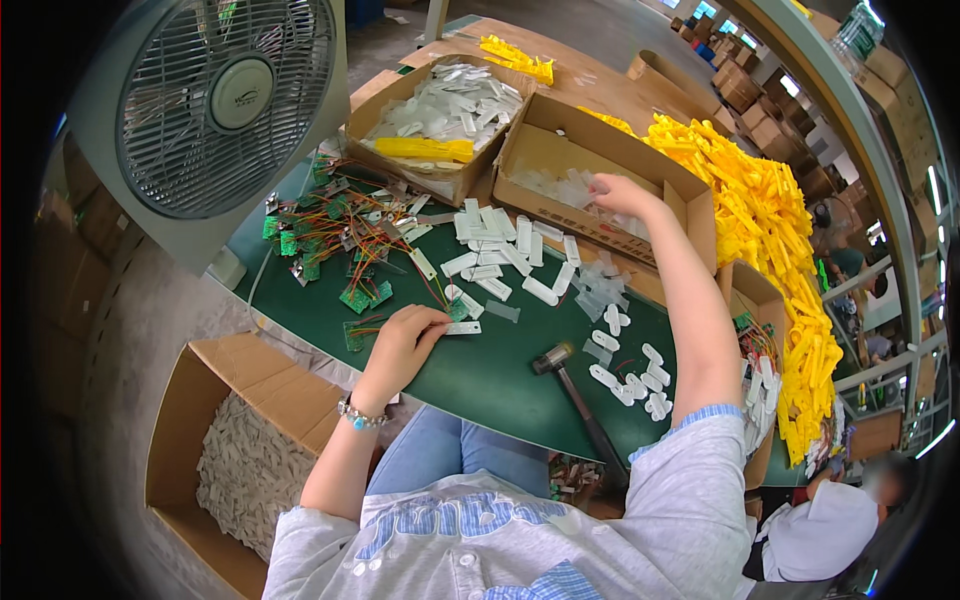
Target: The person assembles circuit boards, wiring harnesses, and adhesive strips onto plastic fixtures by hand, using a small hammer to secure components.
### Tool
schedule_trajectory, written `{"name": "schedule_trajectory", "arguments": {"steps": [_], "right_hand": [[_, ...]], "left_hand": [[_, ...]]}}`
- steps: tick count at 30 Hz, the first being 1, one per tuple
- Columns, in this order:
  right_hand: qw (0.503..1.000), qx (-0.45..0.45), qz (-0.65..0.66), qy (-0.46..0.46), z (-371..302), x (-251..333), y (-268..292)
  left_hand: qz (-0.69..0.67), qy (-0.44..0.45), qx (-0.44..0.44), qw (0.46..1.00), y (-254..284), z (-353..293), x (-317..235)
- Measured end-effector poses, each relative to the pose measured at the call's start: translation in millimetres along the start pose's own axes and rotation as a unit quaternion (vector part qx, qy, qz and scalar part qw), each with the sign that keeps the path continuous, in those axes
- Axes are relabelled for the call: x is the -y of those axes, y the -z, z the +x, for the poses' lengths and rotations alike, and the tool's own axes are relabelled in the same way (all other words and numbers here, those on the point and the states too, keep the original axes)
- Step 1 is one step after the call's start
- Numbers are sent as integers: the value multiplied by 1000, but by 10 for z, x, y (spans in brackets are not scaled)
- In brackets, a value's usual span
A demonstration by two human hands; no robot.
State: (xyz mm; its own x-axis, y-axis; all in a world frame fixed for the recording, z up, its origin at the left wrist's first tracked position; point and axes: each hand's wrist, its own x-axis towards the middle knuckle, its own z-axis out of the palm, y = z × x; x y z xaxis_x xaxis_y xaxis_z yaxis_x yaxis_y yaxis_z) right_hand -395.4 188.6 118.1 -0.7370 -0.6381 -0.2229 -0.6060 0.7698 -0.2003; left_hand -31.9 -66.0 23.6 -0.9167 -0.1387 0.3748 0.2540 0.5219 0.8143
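Observation:
My left hand (408, 338) is at the near edge of the green work table, its thumb and fingers pinching a flat white plastic piece (462, 328). A small green circuit board (457, 311) with thin wires lies against those fingertips. My right hand (622, 196) reaches into a shallow cardboard box (640, 150) with translucent plastic strips (560, 187) at its bottom. Its fingers are curled together over the strips; what they grip, if anything, is too small to make out. White plastic covers (490, 255) lie scattered between my hands. A hammer (580, 405) rests near my right forearm.
Wired circuit boards (345, 230) are heaped at left, below a large fan (230, 100). Another box (440, 110) holds translucent pieces. Yellow parts (740, 190) pile up along the right. A carton of pale pieces (250, 470) stands lower left. A person (825, 530) sits lower right.

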Motion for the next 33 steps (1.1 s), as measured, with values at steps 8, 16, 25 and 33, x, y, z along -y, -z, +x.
{"name": "schedule_trajectory", "arguments": {"steps": [8,16,25,33], "right_hand": [[975,7,219,16,-603,78,656],[971,180,152,-39,-1191,253,416],[999,34,-22,36,-1401,217,98],[883,-256,-250,303,-2222,1963,35]], "left_hand": [[-1,0,-2,1000,-4,-23,7],[-11,11,4,1000,4,-6,16],[-14,13,-1,1000,-47,-3,73],[-7,24,-6,1000,9,-49,68]]}}
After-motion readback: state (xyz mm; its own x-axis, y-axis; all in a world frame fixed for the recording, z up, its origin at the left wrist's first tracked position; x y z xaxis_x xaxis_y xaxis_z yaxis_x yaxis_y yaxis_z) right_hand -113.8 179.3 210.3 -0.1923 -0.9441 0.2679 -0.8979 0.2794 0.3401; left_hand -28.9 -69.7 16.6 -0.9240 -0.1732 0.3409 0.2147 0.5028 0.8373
